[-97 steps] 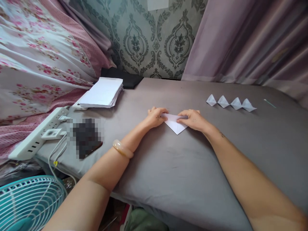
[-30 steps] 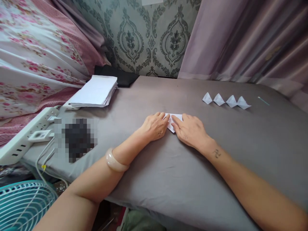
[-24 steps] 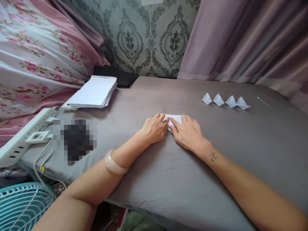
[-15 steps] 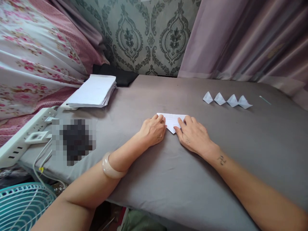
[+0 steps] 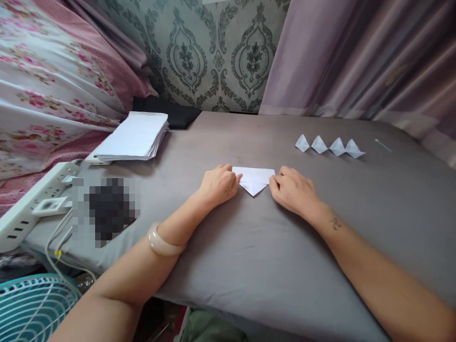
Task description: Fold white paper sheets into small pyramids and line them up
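A folded sheet of white paper (image 5: 253,175) lies on the grey cloth, a straight band along its far side and a triangular point toward me. My left hand (image 5: 221,184) grips its left end, fingers curled and thumb on top. At the right end, my right hand (image 5: 292,187) has its fingers bent together, pinching the paper's edge. Both hands rest low on the surface. Several small folded white paper pieces (image 5: 318,145) stand in a row farther back on the right.
A stack of white paper (image 5: 133,135) lies at the back left, beside a dark cloth (image 5: 178,113). A white power strip (image 5: 21,213) with plugs and cables runs along the left edge. Below it is a teal fan (image 5: 32,304). A thin stick (image 5: 384,145) lies far right.
My right hand has shifted right, off the paper's pointed part to its right end. My left hand has moved slightly left. More of the folded band and triangle shows between them.
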`<state>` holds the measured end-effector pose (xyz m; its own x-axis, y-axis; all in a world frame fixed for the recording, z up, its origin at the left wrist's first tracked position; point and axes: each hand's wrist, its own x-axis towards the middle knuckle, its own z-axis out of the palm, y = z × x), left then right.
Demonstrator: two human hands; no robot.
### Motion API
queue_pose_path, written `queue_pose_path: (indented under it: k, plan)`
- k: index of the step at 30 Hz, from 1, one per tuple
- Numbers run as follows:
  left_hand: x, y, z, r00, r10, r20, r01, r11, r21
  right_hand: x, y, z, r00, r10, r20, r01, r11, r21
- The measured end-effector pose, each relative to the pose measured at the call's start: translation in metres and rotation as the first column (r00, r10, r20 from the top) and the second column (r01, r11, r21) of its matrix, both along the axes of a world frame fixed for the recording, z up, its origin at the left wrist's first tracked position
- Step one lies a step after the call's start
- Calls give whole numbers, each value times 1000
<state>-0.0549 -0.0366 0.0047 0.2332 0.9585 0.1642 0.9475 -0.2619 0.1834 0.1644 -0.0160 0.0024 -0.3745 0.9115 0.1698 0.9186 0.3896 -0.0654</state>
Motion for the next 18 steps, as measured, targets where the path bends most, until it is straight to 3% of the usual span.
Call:
queue_pose_path:
  k: [3, 5, 12, 15, 18]
  plan:
    - [-13, 22, -10, 972, 60, 227, -56, 998, -24, 13, 25, -5, 961, -83, -264, 46, 989, -143]
    - [-18, 32, -17, 943, 107, 314, -98, 994, -44, 20, 37, -10, 907, -98, -410, 8, 976, -218]
    - [-21, 37, -21, 875, 126, 466, -72, 989, -133, 24, 39, -18, 847, 12, -532, -121, 978, -170]
    - [-22, 37, -22, 778, 131, 614, -51, 988, -147, 24, 38, -19, 817, 12, -576, -137, 975, -174]
    - [-23, 37, -21, 642, 54, 765, 42, 994, -106, 24, 39, -19, 730, -12, -684, -174, 964, -202]
